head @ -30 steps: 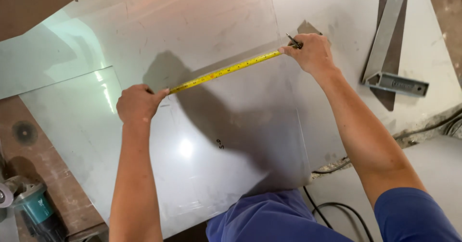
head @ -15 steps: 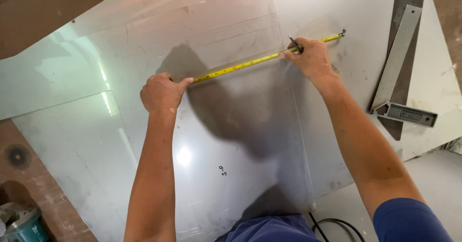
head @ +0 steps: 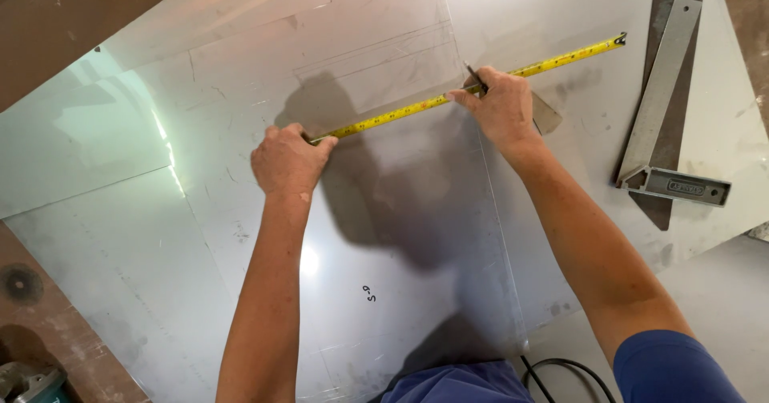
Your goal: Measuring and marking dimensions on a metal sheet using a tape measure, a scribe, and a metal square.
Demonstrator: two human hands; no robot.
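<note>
Tape measure (head: pixel 473 84) lies stretched across sheet metal (head: pixel 240 211), left hand (head: pixel 288 163) pinning it, right hand (head: pixel 501 106) pinching a scriber (head: pixel 473 76); no mark visible yet.

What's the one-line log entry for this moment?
left hand: pins tape measure | right hand: marker at tape | surface: sheet metal

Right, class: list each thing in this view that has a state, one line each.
tape measure: extended, lying flat across the sheet
metal sheet: flat, shiny
left hand: pressing on the tape
right hand: holding a marking tool at the tape
square: lying flat, untouched
</note>
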